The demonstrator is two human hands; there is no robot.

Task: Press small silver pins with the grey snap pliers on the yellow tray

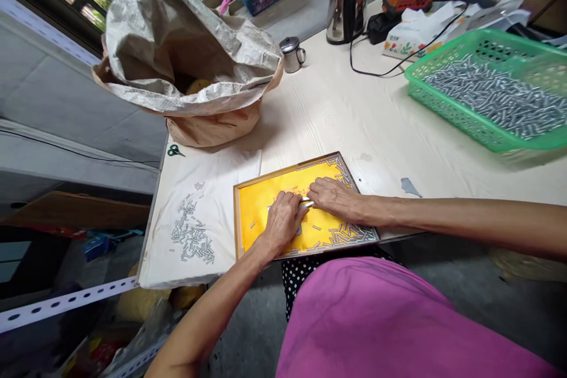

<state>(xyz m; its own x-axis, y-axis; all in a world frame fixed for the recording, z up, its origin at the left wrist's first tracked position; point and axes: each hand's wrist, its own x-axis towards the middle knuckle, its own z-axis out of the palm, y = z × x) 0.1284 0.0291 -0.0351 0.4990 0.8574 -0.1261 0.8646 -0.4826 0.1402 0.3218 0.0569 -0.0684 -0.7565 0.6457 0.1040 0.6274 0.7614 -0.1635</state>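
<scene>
A shallow tray (237,212) with a brown rim and a yellow bottom lies at the table's near edge. Over its middle, my left hand (282,220) has its fingers closed, with the fingertips turned toward the right hand. My right hand (334,198) meets it from the other side, also with bent, closed fingers. Thin pale strips (305,203) show between the two hands; my fingers cover their ends, and their exact kind is unclear. Small silvery metal pins (343,235) lie loose along the tray's right and near sides, and a few are scattered elsewhere in it.
More metal pins (190,233) are spread on a white cloth (155,254) at left, near green-handled scissors (175,150). Behind stands a large open woven sack (212,127). A metal mug (292,54), kettle (346,3) and green basket (452,127) of pins occupy the back and right.
</scene>
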